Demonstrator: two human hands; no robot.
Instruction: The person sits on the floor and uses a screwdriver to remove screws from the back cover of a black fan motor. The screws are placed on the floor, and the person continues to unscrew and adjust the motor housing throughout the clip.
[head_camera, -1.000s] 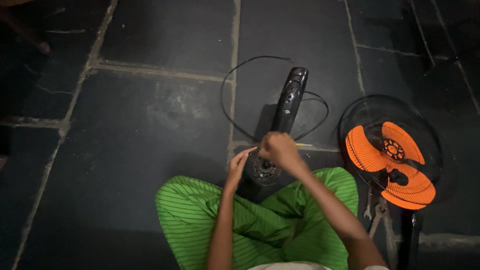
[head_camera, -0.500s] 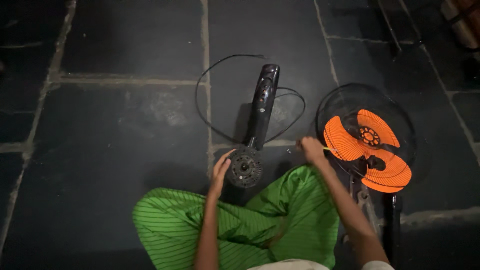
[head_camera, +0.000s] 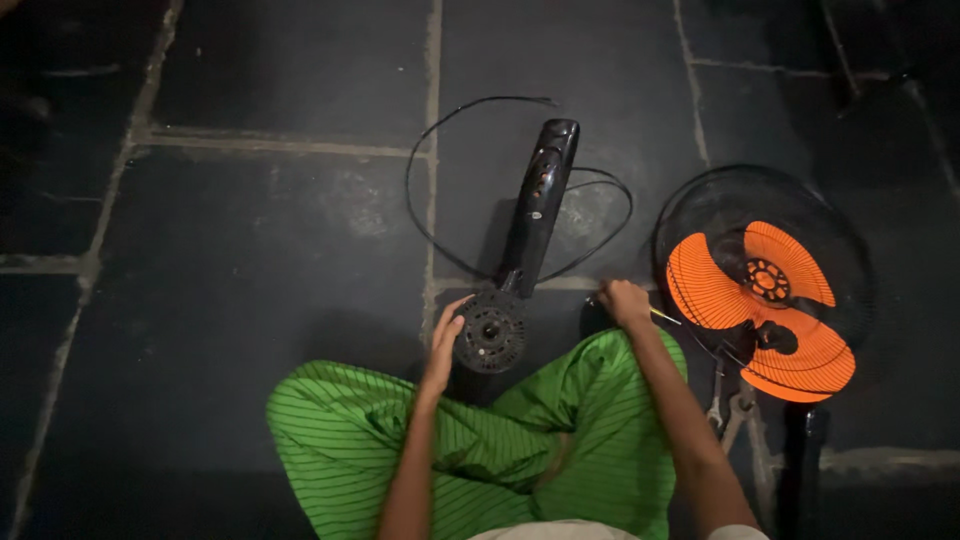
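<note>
A black fan motor body (head_camera: 535, 205) lies on the dark stone floor, its round motor end (head_camera: 490, 332) facing up near my lap. My left hand (head_camera: 441, 343) rests against the left side of that round end, fingers curved on it. My right hand (head_camera: 624, 301) is to the right of it, closed around a thin yellow-handled tool (head_camera: 664, 317) whose tip sticks out to the right. A thin black cable (head_camera: 430, 160) loops around the body. An orange three-bladed fan blade (head_camera: 760, 300) lies in a black wire grille (head_camera: 850, 260) at the right.
My crossed legs in green striped cloth (head_camera: 480, 440) fill the bottom centre. Metal pliers (head_camera: 735, 415) and a black pole (head_camera: 800, 450) lie below the grille. Pale grout lines (head_camera: 432, 150) cross the stone floor.
My right hand left the round motor end and moved right with the thin tool, then drew back a little. The left hand stayed on the motor end. The camera view shifted.
</note>
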